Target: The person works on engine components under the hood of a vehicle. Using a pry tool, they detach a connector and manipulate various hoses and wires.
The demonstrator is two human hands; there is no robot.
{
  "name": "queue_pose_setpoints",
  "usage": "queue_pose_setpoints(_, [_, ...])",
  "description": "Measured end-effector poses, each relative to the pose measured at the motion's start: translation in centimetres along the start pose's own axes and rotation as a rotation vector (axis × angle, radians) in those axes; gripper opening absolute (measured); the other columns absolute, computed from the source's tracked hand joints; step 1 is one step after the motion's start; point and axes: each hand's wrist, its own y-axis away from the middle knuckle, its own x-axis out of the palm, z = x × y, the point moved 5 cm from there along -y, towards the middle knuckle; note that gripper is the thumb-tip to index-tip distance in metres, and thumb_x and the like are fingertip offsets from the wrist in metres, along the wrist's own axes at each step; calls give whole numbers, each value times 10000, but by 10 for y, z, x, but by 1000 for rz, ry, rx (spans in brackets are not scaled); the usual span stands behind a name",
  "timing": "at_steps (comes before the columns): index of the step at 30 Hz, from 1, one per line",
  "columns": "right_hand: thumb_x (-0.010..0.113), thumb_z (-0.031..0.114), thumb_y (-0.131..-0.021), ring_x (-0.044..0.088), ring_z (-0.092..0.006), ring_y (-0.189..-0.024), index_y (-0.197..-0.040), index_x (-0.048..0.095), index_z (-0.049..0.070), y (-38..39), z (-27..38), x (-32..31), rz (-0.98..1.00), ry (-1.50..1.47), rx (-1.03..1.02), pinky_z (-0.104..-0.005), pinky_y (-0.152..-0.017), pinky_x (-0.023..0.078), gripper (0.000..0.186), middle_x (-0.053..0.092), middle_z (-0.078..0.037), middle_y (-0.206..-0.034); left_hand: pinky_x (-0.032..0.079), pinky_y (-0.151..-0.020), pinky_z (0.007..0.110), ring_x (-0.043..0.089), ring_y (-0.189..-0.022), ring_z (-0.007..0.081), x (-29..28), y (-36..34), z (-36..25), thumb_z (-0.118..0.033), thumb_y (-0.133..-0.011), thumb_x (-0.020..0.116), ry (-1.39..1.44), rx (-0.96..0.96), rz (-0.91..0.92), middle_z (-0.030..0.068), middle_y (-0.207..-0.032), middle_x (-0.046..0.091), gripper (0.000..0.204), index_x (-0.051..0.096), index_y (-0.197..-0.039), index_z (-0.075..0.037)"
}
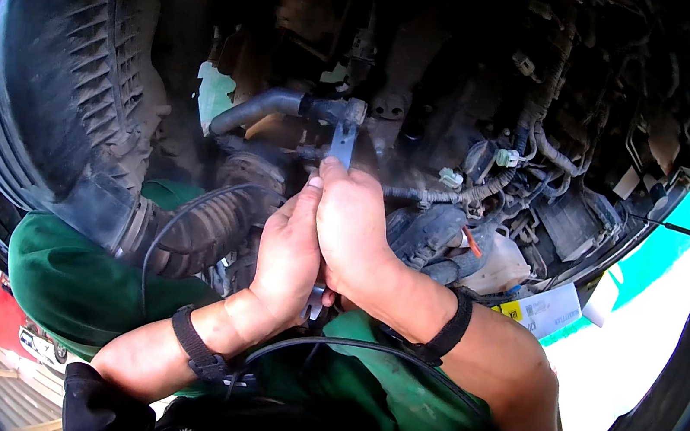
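Both my hands are wrapped round a silver wrench (342,147) in the middle of an engine bay. My right hand (353,221) lies over the handle, its thumb near the upper end. Pressed against it from the left, my left hand (290,248) is closed too. The wrench's far end reaches a dark metal fitting (352,113), where a black hose (259,110) joins; whether its jaw is seated cannot be made out. Its other end shows below my hands. Each wrist wears a black strap.
At the left, a ribbed black intake hose (203,232) meets a large black plastic housing (77,67). Wiring and connectors (507,157) crowd the right side. A pale plastic reservoir (499,266) sits near a yellow-and-white package (542,309). Green cloth (83,286) covers the near edge; a thin black cable (329,340) crosses it.
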Motion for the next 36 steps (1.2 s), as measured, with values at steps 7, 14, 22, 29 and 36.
queue_pose_setpoints(7, [496, 254, -1020, 548, -221, -602, -829, 606, -41, -2, 1, 5, -32, -42, 15, -377, -599, 454, 368, 609, -100, -709, 513, -600, 283, 637, -700, 150, -2, -6, -2, -377, -1083, 435, -24, 28, 48, 87, -817, 685, 439, 654, -1096, 3])
queue_pose_setpoints(14, [515, 305, -1017, 332, -90, -429, -886, 473, 102, 17, -9, -13, 72, -111, 298, -268, -378, 265, 245, 374, 30, -604, 513, -943, 404, 659, -1078, 352, -4, -23, -111, -163, -834, 750, -1093, 1247, -160, 225, -1085, 687, 396, 643, -1162, 32])
queue_pose_setpoints(22, [506, 321, -1062, 371, -82, -434, -893, 486, 83, 2, -3, -47, 157, -9, 166, -250, -384, 315, 292, 396, 18, -604, 545, -832, 465, 668, -997, 395, -12, -102, -104, -274, -910, 680, -1641, 918, -39, 180, -1074, 708, 375, 663, -1260, -139])
queue_pose_setpoints(29, [510, 269, -1070, 444, -62, -501, -877, 509, 57, 5, 4, -58, 278, 274, -9, -235, -446, 371, 287, 479, 17, -649, 541, -853, 465, 668, -1003, 397, -12, -93, -112, -272, -907, 690, -1630, 814, -17, 176, -1108, 709, 413, 650, -1289, -120])
queue_pose_setpoints(36, [528, 264, -1064, 479, -59, -552, -889, 542, 56, 0, 1, -57, 319, 248, 60, -235, -486, 399, 272, 519, 21, -689, 528, -877, 477, 651, -1031, 417, -17, -100, -112, -219, -909, 672, -1536, 770, -27, 206, -1104, 700, 380, 654, -1269, -99])
